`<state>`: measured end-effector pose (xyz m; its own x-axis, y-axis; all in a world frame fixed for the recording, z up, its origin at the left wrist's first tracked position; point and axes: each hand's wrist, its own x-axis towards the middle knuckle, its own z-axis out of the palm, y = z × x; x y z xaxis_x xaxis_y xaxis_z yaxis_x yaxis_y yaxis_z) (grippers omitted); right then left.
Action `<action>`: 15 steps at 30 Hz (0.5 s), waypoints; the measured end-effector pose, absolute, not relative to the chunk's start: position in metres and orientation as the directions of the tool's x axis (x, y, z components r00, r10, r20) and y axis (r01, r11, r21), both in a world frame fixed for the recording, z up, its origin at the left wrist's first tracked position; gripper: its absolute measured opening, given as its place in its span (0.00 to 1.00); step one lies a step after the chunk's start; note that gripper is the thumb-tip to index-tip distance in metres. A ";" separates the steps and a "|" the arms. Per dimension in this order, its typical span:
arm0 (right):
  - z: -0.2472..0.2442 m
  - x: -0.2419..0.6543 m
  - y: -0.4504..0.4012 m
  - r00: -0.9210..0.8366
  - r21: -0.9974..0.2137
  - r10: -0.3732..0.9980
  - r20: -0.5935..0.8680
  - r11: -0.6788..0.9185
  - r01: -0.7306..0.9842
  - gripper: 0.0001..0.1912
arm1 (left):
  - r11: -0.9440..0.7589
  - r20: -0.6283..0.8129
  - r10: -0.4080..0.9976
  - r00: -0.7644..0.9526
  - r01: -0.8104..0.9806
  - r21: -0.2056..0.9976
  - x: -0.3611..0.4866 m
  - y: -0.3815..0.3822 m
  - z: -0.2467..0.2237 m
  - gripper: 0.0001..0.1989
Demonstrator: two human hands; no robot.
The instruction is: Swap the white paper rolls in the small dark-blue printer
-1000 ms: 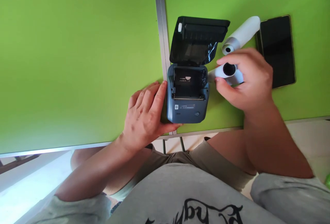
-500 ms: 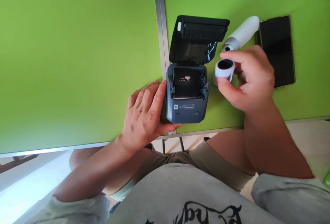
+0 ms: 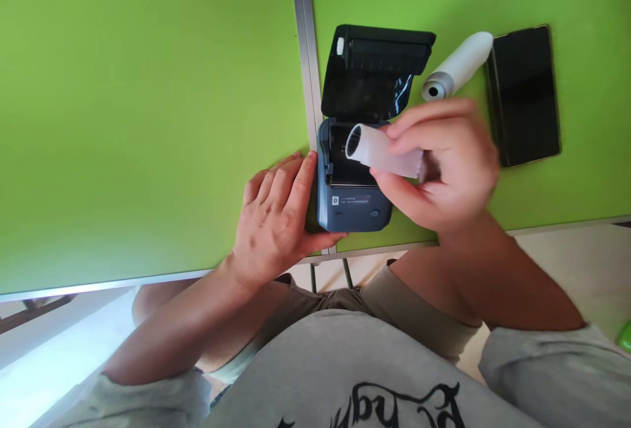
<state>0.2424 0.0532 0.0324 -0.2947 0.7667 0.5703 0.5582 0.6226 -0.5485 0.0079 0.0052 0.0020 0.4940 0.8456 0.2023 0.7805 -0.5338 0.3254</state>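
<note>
A small dark blue-grey printer [image 3: 352, 212] stands on the green table with its black lid [image 3: 374, 73] raised. My left hand [image 3: 279, 217] rests against the printer's left side and lower corner, fingers stretched along it and thumb at the front edge. In my right hand [image 3: 438, 158], a white paper roll [image 3: 384, 150] is pinched between thumb and fingers. The roll lies tilted over the printer's open compartment, its hollow end facing left, and hides part of the inside. Whether it touches the printer I cannot tell.
A white cylindrical object [image 3: 461, 63] lies behind my right hand. Beside it, to the right, is a black phone or tablet [image 3: 526, 96]. A metal seam [image 3: 306, 40] crosses the green table [image 3: 148, 119], whose front edge runs near my lap.
My right hand has moved left with the white roll, from beside the printer to over its compartment, and the roll has turned on its side. My left hand has stayed in place.
</note>
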 end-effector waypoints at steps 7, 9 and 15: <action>0.024 0.239 0.063 -0.348 -0.577 0.753 0.558 0.654 0.488 0.09 | -0.533 0.205 0.846 0.493 0.777 0.334 0.008 0.005 0.001 0.49; 0.025 0.238 0.064 -0.359 -0.583 0.757 0.546 0.651 0.486 0.08 | -0.531 0.202 0.847 0.492 0.778 0.335 0.008 0.005 0.001 0.49; 0.026 0.238 0.066 -0.384 -0.547 0.738 0.555 0.671 0.501 0.09 | -0.536 0.216 0.844 0.490 0.778 0.328 0.008 0.005 0.001 0.49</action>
